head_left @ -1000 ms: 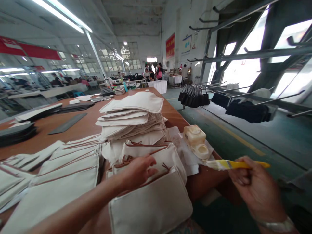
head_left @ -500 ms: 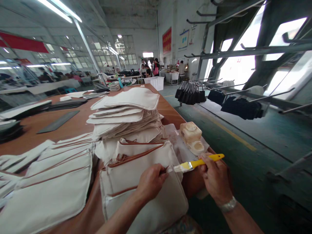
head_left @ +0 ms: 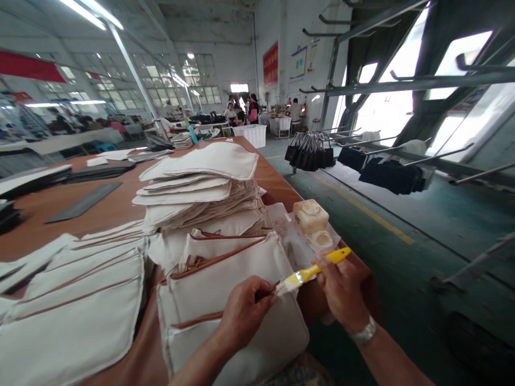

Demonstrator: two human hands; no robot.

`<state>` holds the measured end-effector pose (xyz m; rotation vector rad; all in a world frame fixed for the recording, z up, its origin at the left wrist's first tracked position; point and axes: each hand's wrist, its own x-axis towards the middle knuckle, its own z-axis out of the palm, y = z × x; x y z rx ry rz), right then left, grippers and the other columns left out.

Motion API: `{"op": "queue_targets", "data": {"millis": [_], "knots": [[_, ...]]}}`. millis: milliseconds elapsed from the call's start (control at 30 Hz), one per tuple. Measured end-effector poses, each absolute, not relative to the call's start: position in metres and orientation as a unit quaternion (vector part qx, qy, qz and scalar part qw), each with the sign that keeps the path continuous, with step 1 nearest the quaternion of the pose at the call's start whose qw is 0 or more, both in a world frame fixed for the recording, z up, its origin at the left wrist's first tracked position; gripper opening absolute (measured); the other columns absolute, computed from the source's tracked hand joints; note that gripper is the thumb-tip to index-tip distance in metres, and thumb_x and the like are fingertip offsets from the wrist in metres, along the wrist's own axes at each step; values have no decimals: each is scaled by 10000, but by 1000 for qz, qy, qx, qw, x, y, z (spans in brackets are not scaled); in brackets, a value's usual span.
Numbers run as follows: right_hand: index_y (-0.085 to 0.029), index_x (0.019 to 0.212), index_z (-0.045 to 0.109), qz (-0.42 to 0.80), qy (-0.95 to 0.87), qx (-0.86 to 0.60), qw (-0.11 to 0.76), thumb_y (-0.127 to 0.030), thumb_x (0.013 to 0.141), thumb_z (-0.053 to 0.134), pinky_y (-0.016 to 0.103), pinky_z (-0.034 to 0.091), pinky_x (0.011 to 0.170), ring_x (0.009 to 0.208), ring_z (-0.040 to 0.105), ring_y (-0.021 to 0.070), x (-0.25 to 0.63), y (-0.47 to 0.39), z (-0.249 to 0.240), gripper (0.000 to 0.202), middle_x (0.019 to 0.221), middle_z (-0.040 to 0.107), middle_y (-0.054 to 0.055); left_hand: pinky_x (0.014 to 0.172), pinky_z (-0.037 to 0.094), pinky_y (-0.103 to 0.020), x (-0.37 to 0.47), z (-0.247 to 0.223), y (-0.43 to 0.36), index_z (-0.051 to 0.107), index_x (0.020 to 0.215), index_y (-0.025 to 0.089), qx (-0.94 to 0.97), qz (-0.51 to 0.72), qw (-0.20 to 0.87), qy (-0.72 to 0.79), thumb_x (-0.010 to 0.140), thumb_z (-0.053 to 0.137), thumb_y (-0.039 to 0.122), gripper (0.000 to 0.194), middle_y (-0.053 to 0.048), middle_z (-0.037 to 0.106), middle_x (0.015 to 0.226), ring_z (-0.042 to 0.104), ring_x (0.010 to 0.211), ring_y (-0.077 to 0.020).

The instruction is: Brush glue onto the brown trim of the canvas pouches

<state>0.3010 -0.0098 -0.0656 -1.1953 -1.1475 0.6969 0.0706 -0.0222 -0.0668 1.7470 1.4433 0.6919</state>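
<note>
My right hand (head_left: 341,289) grips a yellow-handled brush (head_left: 309,272), its pale bristles pointing left. The bristle tips touch or nearly touch the fingertips of my left hand (head_left: 249,311). That hand pinches the edge of a cream fabric piece (head_left: 237,262) with brown trim, at the front of the table. Just beyond the brush, a yellowish plastic container (head_left: 309,214) with a round opening stands on a pale sheet. Behind my left hand rises a tall stack of cream pieces (head_left: 201,166).
More cream pieces (head_left: 76,321) with brown trim overlap at the left on the brown table (head_left: 277,179). A dark grey strip (head_left: 84,202) lies farther back. Metal racks (head_left: 386,87) with hanging dark bags stand at the right. Several people are in the background.
The brush and my right hand have moved left and slightly down in the picture, and the brush handle tilts more steeply. The whole view has shifted a little.
</note>
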Motion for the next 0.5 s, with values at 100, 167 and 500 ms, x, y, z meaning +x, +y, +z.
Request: {"op": "queue_targets", "data": {"millis": [100,167,500], "knots": [[-186,777,636,266,-516,-537,612,-603,930,649,300,418,535,504,508,179,298,-10,-66,444,561,539,-4,662,432,-245,70,-70,-27,664,831,196,707,282,335,555,840,655,233,39,3,678,777,617,727,-159],[-185,784,635,246,-499,-547,626,-596,934,645,299,416,543,511,501,175,303,-9,-65,438,571,539,-4,656,428,-246,68,-74,-31,650,821,199,741,288,256,550,857,678,233,57,-2,672,789,612,726,-157],[-182,842,642,374,-342,-503,700,-516,843,773,232,329,402,472,414,128,333,-35,-65,358,601,479,-32,748,427,-354,65,-78,-58,625,805,187,837,344,-168,392,916,686,177,127,-24,668,807,561,739,-182]]}}
